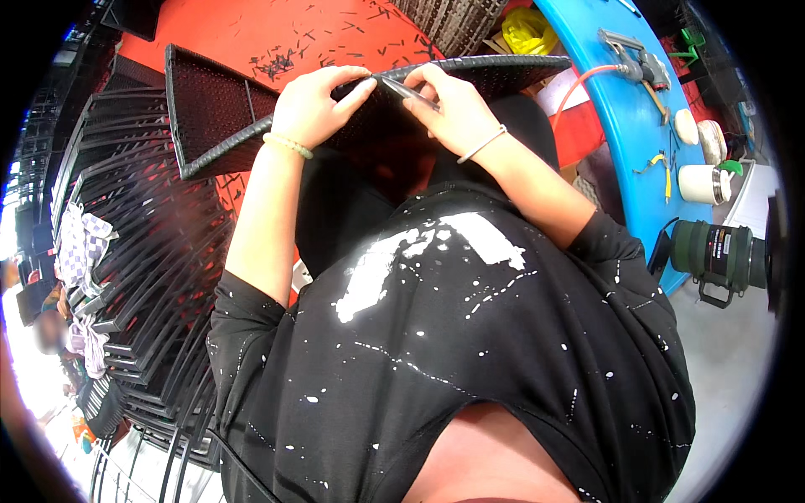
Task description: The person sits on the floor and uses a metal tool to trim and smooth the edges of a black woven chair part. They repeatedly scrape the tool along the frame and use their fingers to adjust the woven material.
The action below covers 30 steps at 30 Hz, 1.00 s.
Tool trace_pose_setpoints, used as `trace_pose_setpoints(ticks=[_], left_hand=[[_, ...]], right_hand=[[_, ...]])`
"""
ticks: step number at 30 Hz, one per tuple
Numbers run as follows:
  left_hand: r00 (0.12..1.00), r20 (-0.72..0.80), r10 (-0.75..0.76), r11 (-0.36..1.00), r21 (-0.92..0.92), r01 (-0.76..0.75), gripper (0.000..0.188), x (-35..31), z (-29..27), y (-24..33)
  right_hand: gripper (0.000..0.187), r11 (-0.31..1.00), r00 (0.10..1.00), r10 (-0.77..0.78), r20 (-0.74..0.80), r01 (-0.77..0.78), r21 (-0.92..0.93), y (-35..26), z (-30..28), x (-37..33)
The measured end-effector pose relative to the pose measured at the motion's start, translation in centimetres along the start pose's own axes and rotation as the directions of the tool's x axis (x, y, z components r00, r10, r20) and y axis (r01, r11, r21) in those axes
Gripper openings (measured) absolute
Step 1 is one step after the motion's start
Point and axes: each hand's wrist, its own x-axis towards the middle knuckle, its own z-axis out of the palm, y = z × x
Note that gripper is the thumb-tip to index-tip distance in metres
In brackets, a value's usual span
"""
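Nearest, much of the view is filled by a black shirt (495,352) with white marks, by which most of the lap is hidden. Just past it, a grey pointed tool (408,90) is grasped in the grip of the right hand (455,109), its rear end partly covered by the fingers. Its tip is aimed leftward and slightly away from the body, at the rim of a black woven panel (210,96), and its long axis is slanted across the rim. By the grip of the left hand (312,109) that rim is pinched between thumb and forefinger, just beside the tip; the exact contact is hard to make out. The panel is held before the body, its long axis set left to right, its middle partly hidden by the hands and lost in shadow. At the left, a stack of black frames (142,210) is bent by the lens. On the right, a blue bench (625,126), cut off at the top, is occupied by pliers (668,178), a white cup (698,184) and an air tool (641,67). Farther off, a red surface (201,25) is strewn with black scraps (281,63), and a yellow bag (530,32) is partly seen.
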Motion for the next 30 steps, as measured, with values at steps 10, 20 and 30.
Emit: trace_pose_setpoints(ticks=[10, 20, 30], left_hand=[[0.958, 0.185, -0.219, 0.961, -0.129, 0.244, 0.035, 1.3, -0.5, 0.7], [0.968, 0.032, -0.247, 0.965, 0.094, 0.243, 0.047, 0.0, 5.2, 1.5], [0.957, -0.013, -0.291, 0.956, 0.038, 0.292, 0.049, -0.4, 5.8, 1.1]], right_hand=[[0.034, 0.929, 0.981, 0.164, -0.104, -0.118, 0.351, -0.5, 1.2, 1.9], [0.022, 0.705, 0.924, 0.262, 0.279, -0.38, 0.599, 6.1, 2.3, -6.2], [0.019, 0.696, 0.925, 0.213, 0.313, -0.369, 0.616, 8.6, 3.8, -7.6]])
